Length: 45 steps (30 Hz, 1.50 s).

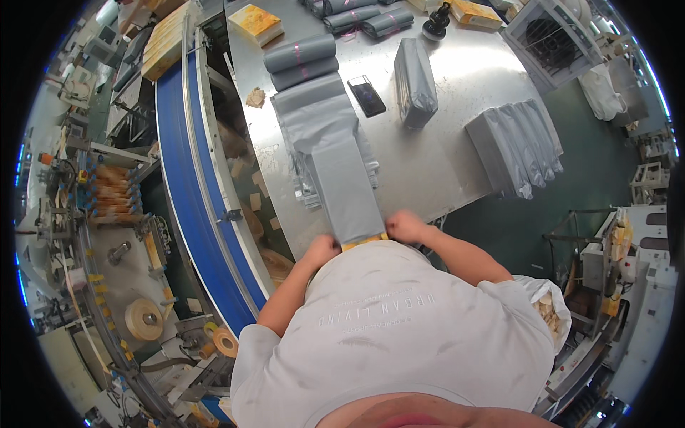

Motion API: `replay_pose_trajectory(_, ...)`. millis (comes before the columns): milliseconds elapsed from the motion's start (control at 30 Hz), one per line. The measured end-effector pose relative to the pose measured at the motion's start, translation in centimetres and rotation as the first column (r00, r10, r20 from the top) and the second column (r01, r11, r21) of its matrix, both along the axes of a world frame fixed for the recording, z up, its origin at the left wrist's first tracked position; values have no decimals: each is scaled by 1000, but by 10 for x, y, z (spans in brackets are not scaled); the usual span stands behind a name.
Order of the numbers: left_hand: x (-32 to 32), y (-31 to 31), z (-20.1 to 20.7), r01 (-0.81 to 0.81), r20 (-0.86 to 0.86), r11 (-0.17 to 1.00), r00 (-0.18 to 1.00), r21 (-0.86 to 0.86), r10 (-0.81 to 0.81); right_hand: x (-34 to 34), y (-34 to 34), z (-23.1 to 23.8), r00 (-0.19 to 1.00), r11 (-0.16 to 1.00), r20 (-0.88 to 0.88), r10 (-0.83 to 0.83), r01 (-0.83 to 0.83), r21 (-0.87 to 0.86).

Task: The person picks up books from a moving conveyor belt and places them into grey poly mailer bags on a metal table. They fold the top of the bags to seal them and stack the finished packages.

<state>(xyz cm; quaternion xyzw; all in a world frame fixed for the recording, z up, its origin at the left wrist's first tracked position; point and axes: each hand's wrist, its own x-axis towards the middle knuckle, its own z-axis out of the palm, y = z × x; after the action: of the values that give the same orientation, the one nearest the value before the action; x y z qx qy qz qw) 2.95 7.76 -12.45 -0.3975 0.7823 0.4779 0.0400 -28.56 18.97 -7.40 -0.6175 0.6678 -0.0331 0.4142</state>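
A long grey plastic bag (347, 189) lies lengthwise toward me at the near edge of the metal table, its near end against my shirt. Yellow packaging (365, 241) shows at its mouth; the rest of the contents is hidden. At the mouth's left corner, my left hand (325, 250) is closed, slightly blurred. My right hand (404, 226) makes a fist at the right corner, and both appear to grip the bag's edge. Beneath and beyond the bag lies a stack of flat grey bags (314, 103), with rolled grey bags (300, 57) behind it.
Filled grey packs (512, 146) stand at the table's right, with another pack (415, 82) near a phone (367, 96). Farther back are a yellow-white pack (255, 25) and a black bottle (436, 23). A blue conveyor belt (182, 157) runs along my left; a white sack (555, 307) is at my right.
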Motion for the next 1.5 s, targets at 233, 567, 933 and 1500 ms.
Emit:
replay_pose_trajectory(233, -3, -13, 26, -150, -53, 987, 988, -59, 147, 29, -51, 75, 909, 936, -240, 340, -301, 184)
replay_pose_trajectory(567, 4, 20, 14, -586, -250, 732, 695, 347, 674, 115, -55, 21, 991, 841, 63, 121, -69, -537)
replay_pose_trajectory(933, 2, 29, 10, -544, -285, 799, 747, 256, 600, 91, -7, 2, 976, 907, 163, 147, -68, -416)
replay_pose_trajectory(1500, -15, -58, 81, 355, 94, 271, 742, -895, -664, -32, -53, 73, 785, 433, -509, 354, -620, -655)
